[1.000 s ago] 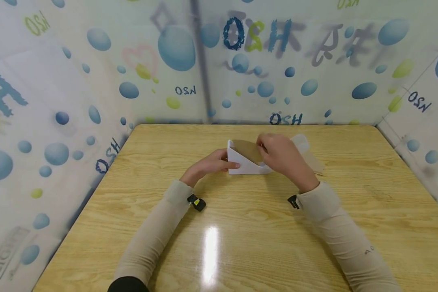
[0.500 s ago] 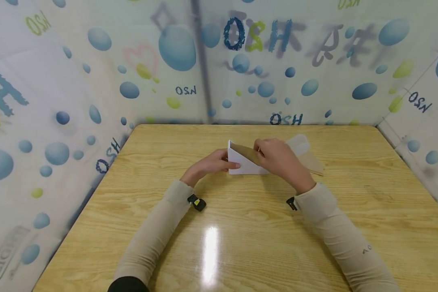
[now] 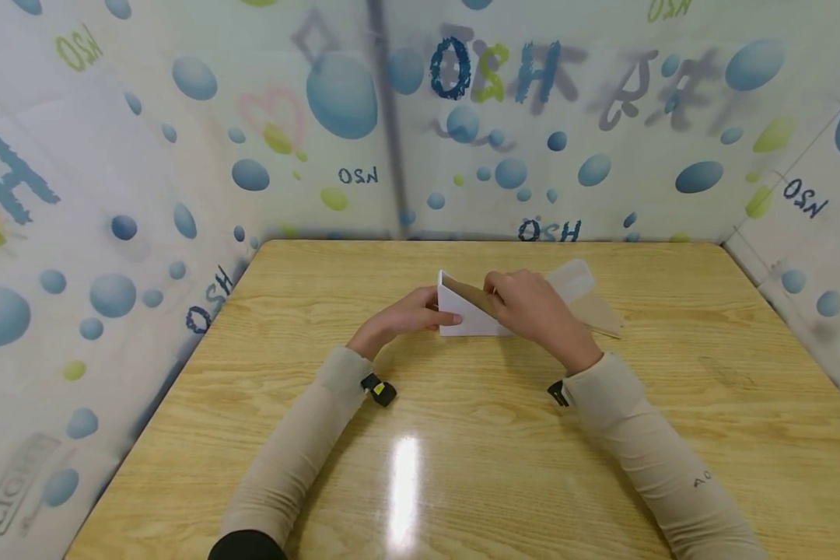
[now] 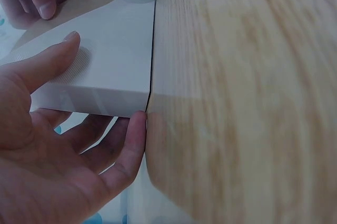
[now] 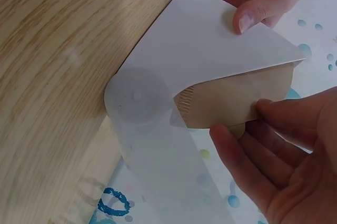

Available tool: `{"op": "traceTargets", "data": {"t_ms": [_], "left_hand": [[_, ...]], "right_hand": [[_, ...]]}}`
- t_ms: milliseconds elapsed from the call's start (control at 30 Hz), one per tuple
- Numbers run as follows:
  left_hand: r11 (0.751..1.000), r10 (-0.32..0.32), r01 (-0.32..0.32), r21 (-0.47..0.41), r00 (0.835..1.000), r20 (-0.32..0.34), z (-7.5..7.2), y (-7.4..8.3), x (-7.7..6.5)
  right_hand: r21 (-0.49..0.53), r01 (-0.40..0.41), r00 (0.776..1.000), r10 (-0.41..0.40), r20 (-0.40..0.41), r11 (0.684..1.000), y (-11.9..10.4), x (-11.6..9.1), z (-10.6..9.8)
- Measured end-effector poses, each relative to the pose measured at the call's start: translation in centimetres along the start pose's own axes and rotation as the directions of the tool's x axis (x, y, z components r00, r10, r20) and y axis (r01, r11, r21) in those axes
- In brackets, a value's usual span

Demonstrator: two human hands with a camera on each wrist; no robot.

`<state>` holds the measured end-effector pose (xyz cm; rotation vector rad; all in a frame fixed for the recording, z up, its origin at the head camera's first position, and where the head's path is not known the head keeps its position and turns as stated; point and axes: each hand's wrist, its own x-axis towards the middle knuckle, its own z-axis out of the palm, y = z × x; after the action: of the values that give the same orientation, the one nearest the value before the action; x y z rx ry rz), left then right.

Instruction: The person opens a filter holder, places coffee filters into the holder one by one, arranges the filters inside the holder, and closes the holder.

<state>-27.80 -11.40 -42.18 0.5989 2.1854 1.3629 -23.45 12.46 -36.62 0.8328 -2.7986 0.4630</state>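
Note:
My left hand (image 3: 407, 311) grips the closed left end of a white box (image 3: 462, 317) with a slanted opening, the thumb on its near face. Brown paper with a crimped edge, which looks like a coffee filter (image 5: 231, 97), sits partly inside that opening. With thumb and fingers, my right hand (image 3: 535, 311) pinches the filter's outer edge, as the right wrist view shows. How many filters are in the box is hidden. A translucent plastic strip (image 5: 163, 166) with a rounded end lies against the box's right corner.
Another flat brown paper piece (image 3: 597, 313) lies on the wooden table (image 3: 476, 467), right of the box and behind my right hand. Patterned sheeting (image 3: 420, 132) rises behind the table's far edge.
My right hand has moved slightly left and down, and the brown filter sits lower in the box's opening. My left hand keeps its hold on the box.

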Motion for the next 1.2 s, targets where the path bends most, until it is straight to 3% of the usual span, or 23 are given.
{"op": "traceTargets", "data": {"t_ms": [500,800,1200], "left_hand": [[1.0,-0.006,0.006,0.004,1.0,-0.005,0.1,0.2,-0.2],[1.0,-0.005,0.005,0.008,1.0,-0.002,0.0,0.1,-0.3],[1.0,0.0,0.0,0.005,1.0,0.0,0.1,0.0,-0.2]], "right_hand": [[-0.01,0.0,0.999,0.0,0.038,1.0,-0.3,0.1,0.5],[-0.015,-0.05,0.994,0.052,0.094,0.999,-0.7,0.2,0.6],[0.029,-0.029,0.993,0.026,0.111,0.999,-0.4,0.1,1.2]]}}
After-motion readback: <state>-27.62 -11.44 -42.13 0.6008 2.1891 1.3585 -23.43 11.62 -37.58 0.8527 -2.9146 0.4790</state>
